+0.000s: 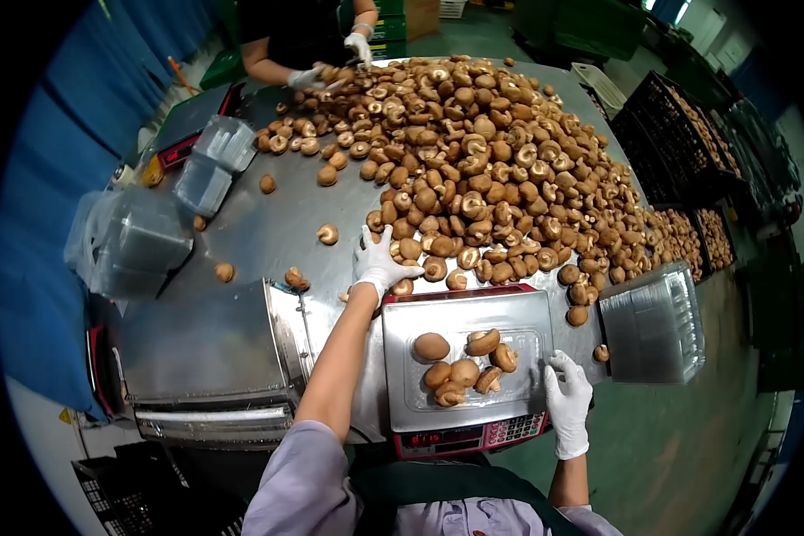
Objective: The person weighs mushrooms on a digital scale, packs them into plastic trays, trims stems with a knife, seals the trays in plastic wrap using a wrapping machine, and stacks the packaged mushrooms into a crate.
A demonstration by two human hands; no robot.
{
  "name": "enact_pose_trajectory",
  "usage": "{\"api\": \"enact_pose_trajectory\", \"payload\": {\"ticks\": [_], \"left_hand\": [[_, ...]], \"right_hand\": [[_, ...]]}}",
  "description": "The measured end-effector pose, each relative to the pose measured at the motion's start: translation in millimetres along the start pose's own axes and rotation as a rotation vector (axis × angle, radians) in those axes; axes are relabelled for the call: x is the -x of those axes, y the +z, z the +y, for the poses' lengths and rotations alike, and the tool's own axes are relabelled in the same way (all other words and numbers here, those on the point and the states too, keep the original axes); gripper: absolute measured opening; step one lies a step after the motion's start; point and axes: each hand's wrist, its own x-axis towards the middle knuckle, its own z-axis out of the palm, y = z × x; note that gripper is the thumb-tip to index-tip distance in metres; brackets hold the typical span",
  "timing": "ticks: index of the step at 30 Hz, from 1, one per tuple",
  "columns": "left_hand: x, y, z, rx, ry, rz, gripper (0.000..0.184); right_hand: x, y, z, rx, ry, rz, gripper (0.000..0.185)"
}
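My left hand [380, 262], in a white glove, reaches to the near edge of a big pile of brown mushrooms [482, 125]. Its fingers are spread against the mushrooms there, and none is visibly gripped. In front of me a digital scale [469, 438] with lit red digits carries a clear plastic tray [411, 397]. Several mushrooms [432, 346] lie in the tray, some cap up and some on their sides. At the right side of the tray is my gloved right hand [569, 404], fingers apart and holding nothing visible; whether it touches the rim I cannot tell.
Stacked clear trays [652, 322] stand at the table's right edge, more bagged trays [143, 237] at the left. A metal machine [210, 348] sits left of the scale. Across the table, a co-worker's gloved hands [308, 79] handle mushrooms. Dark crates [670, 134] with mushrooms stand right.
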Motion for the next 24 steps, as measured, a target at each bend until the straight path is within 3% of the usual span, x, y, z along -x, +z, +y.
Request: {"api": "enact_pose_trajectory", "payload": {"ticks": [3,4,7,8,12,21,23,24], "left_hand": [[-3,0,15,0.084,-0.058,0.029,0.102],[0,2,21,0.128,-0.071,0.083,0.086],[3,3,19,0.14,-0.077,0.045,0.074],[7,6,14,0.164,-0.007,0.151,0.06],[-1,10,0,0.168,-0.005,0.096,0.049],[-6,21,-10,0.166,0.026,0.116,0.051],[-11,24,-21,0.236,0.134,0.239,0.05],[-17,16,-27,0.616,0.104,0.114,0.053]], "right_hand": [[6,-9,8,0.041,0.084,0.008,0.015],[7,-10,9,0.026,0.099,0.021,0.014],[10,-7,15,0.04,0.081,0.035,0.014],[10,-5,14,0.033,0.08,0.039,0.014],[7,-1,9,0.033,0.008,0.053,0.013],[8,-6,6,0.018,-0.058,0.069,0.011],[11,-9,5,0.022,-0.08,0.064,0.011],[12,-12,4,0.014,-0.098,0.074,0.011]]}}
